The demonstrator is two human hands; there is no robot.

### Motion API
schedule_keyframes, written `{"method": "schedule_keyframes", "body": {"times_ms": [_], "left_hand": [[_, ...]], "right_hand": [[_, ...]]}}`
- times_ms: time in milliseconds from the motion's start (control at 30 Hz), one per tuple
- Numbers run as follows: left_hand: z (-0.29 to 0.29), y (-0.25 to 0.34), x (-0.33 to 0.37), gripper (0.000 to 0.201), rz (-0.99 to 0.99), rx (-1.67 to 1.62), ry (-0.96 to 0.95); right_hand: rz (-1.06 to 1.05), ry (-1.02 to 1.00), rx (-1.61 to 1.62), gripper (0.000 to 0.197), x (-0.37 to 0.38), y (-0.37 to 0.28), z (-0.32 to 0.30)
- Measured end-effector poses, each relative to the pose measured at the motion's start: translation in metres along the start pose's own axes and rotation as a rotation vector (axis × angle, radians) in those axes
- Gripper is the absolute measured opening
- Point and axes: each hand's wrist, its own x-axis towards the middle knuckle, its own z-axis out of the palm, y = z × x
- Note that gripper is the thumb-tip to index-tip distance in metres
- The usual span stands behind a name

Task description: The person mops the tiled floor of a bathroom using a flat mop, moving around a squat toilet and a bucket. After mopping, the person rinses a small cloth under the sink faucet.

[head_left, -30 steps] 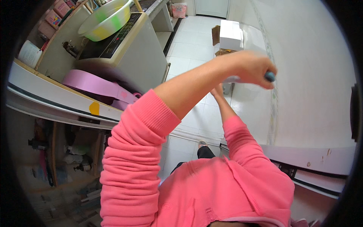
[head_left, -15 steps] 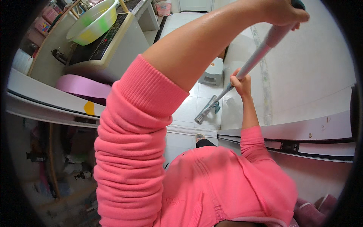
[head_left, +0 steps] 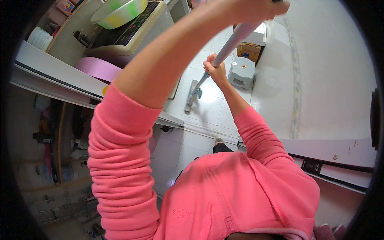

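Note:
A flat mop with a grey pole (head_left: 236,40) slants across the doorway. My left hand (head_left: 260,11) grips the top end of the pole, near the upper edge of the view. Lower down, my right hand (head_left: 216,72) is wrapped round the thinner part of the pole. The narrow grey mop head (head_left: 191,97) rests on the white tiled floor (head_left: 208,108), just beyond the door track. Right of the mop head stands a light grey plastic stool (head_left: 242,71), apart from it.
At left are a washing machine (head_left: 158,24) with a green-and-white basin (head_left: 122,16) on top and a pink tub (head_left: 96,67) beside it. Behind the stool sits a cardboard box (head_left: 249,51). A raised door track (head_left: 208,134) crosses the floor before my foot (head_left: 219,141). A white wall (head_left: 332,72) bounds the right.
The mop head has slid left, farther from the stool, and both hands have moved left with the pole. My view has shifted too, showing more of the stool and the box.

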Motion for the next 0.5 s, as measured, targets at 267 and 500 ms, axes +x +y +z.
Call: {"method": "schedule_keyframes", "body": {"times_ms": [267, 500], "left_hand": [[0.099, -0.035, 0.035, 0.030, 0.073, 0.194, -0.041], [0.093, 0.039, 0.082, 0.026, 0.260, -0.152, 0.091]], "right_hand": [[-0.082, -0.009, -0.340, 0.016, -0.003, 0.030, -0.033], [0.047, 0.113, -0.225, 0.013, -0.039, -0.056, -0.129]]}}
